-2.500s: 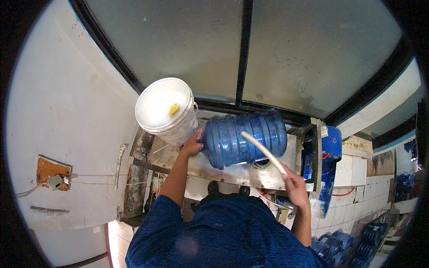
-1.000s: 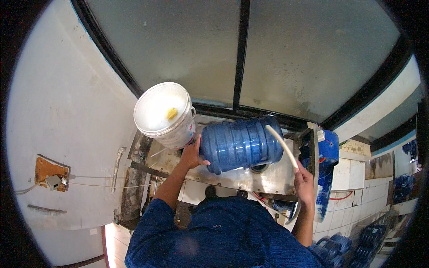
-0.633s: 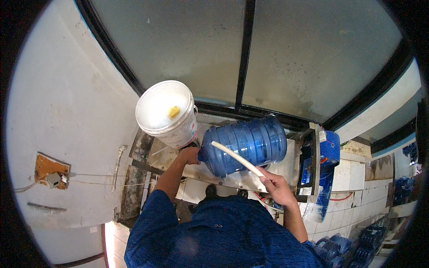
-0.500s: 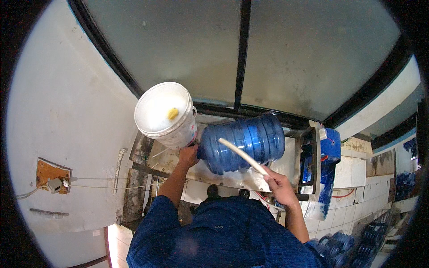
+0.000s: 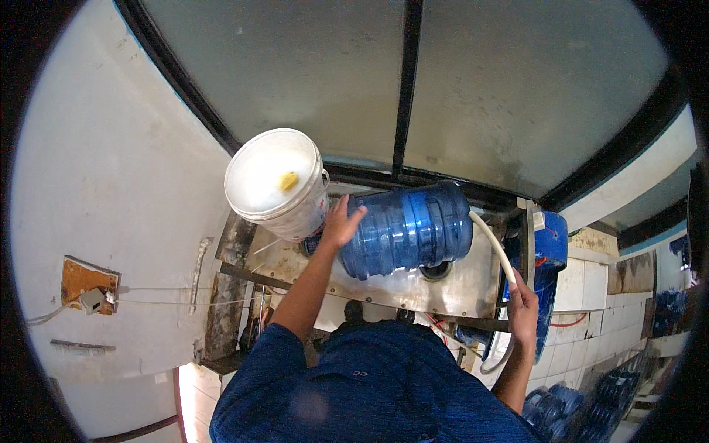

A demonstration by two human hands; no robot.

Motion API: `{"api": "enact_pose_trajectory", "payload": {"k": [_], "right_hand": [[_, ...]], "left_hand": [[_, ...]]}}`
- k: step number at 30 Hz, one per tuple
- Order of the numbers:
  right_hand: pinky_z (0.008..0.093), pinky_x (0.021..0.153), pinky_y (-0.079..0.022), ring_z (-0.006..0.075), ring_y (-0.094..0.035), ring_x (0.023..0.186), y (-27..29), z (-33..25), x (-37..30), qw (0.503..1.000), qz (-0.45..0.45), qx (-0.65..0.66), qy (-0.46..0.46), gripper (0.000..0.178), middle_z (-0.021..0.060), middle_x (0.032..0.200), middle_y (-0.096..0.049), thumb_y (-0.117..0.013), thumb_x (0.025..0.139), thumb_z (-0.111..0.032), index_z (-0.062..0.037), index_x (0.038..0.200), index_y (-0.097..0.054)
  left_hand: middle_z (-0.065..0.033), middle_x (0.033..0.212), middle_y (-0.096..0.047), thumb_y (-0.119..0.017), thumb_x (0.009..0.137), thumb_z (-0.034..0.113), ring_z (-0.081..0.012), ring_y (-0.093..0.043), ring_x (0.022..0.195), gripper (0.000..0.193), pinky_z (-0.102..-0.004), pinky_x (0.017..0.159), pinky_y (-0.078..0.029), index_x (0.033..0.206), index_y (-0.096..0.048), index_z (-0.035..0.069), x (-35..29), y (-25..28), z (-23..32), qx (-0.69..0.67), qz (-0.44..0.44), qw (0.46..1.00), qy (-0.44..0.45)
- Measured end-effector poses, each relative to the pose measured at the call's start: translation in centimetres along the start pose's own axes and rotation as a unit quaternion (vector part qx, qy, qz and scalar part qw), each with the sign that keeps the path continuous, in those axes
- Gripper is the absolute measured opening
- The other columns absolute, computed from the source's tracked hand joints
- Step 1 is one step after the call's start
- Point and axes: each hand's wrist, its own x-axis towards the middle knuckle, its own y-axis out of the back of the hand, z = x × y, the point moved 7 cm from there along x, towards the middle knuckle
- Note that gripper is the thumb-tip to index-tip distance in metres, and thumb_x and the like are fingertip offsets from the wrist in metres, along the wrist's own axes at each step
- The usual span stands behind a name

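A clear blue water jug (image 5: pixel 406 230) lies on its side on a metal-topped bench (image 5: pixel 391 292), its neck end to the left. My left hand (image 5: pixel 342 224) rests against the jug's shoulder with thumb and fingers apart. In my right hand (image 5: pixel 523 308), a cream-coloured hose (image 5: pixel 491 240) is gripped; it curves up so that its tip is beside the jug's base. Just left of the jug stands a white bucket (image 5: pixel 295 214) with whitish foam and a yellow sponge (image 5: pixel 288 181) in it.
A dark-framed frosted window (image 5: pixel 517 96) rises behind the bench. To the right is a blue drum-like container (image 5: pixel 548 244). Several blue jugs (image 5: pixel 554 404) stand at the lower right. A dark round opening (image 5: pixel 436 271) shows in the benchtop below the jug.
My right hand has moved right, swinging the hose from over the jug to its base end. My left hand has shifted from the neck up onto the shoulder, fingers now spread.
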Motion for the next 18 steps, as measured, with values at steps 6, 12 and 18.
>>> {"api": "enact_pose_trajectory", "payload": {"k": [6,12,18], "right_hand": [[0.0254,0.057,-0.039,0.0055,-0.041,0.064,-4.4,-3.1,0.4,0.996,-0.045,-0.012,0.073,0.040,-0.0058,0.080,-0.055,-0.059,0.107,-0.023,-0.0110,0.146,-0.060],[0.0315,0.096,-0.048,0.0168,-0.061,0.109,-12.4,-7.9,-1.8,0.971,-0.215,0.021,0.107,0.042,0.0132,0.130,-0.068,-0.058,0.107,-0.020,-0.0085,0.147,-0.057],[0.0334,0.103,-0.048,0.0198,-0.064,0.119,-13.9,-9.2,-3.0,0.957,-0.265,0.009,0.120,0.043,0.0172,0.134,-0.068,-0.058,0.107,-0.023,-0.0096,0.148,-0.056]], "left_hand": [[-0.0219,0.157,-0.045,-0.059,0.099,0.043,-0.0447,-0.042,0.143,0.072,-0.0519,0.122,-0.028,0.154,-0.040,0.001,-1.3,0.2,2.3,0.053,0.104,0.993,-0.005],[-0.0230,0.160,-0.040,-0.062,0.097,0.042,-0.0424,-0.036,0.149,0.077,-0.0501,0.124,-0.025,0.158,-0.035,0.003,-2.3,-0.3,1.1,0.109,0.091,0.978,-0.150],[-0.0261,0.164,-0.031,-0.070,0.091,0.049,-0.0427,-0.031,0.152,0.096,-0.0458,0.127,-0.021,0.161,-0.026,0.001,-4.9,1.0,-1.2,-0.123,0.007,0.968,-0.218]]}}
